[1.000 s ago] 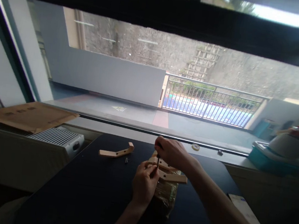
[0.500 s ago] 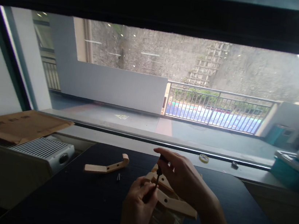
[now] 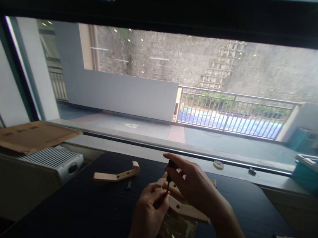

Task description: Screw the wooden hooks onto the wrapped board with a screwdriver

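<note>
The dark desk (image 3: pixel 91 211) runs up to a window sill, and the work sits near its middle. There a pale wooden assembly (image 3: pixel 185 210) of flat, curved pieces with small holes lies on a crinkled clear bag (image 3: pixel 179 233), directly under and between both hands. The right hand (image 3: pixel 194 184) comes in from the right, above the wood, its fingers closed around the dark handle of a small screwdriver (image 3: pixel 169 175) held upright, tip down toward the wood. The left hand (image 3: pixel 148 215) rises from below, just left of the assembly, fingers pinched together at the lower end of the screwdriver shaft where it meets the wood; whether it grips a screw there is too small to tell.

Left of the hands, well apart from them, a single curved wooden arm (image 3: pixel 116 174) with an upturned hooked end lies flat on the desk. Just below its right part rests a small dark screw (image 3: pixel 128 185).

On the sill beyond the right hand lies a small tape roll (image 3: pixel 218 164). Off the desk's left edge a white heater (image 3: pixel 54 158) stands with brown cardboard (image 3: pixel 28 135) on top.
</note>
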`<control>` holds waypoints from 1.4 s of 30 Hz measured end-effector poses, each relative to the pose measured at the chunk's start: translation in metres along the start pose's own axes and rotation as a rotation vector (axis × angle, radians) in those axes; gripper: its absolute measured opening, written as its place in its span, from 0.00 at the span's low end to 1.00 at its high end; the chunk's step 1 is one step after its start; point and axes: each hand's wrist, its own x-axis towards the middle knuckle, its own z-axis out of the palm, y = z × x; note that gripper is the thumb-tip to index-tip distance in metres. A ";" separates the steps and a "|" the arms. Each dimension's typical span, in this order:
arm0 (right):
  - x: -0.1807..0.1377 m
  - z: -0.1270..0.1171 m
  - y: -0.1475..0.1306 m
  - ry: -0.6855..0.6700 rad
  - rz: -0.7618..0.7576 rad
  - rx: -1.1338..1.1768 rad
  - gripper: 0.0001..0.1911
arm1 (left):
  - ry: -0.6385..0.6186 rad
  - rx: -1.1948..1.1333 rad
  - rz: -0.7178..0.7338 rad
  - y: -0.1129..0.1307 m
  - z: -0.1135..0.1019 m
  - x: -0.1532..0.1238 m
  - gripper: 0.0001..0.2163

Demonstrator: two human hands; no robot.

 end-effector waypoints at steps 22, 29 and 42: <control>0.005 0.003 0.012 0.134 0.039 -0.016 0.10 | -0.062 -0.034 0.001 -0.003 -0.002 -0.001 0.08; 0.000 0.000 0.008 0.042 -0.033 -0.013 0.18 | -0.093 -0.050 -0.023 -0.004 -0.002 0.001 0.08; 0.004 0.007 0.008 0.040 -0.069 -0.055 0.22 | -0.175 -0.059 -0.045 0.003 -0.010 0.009 0.08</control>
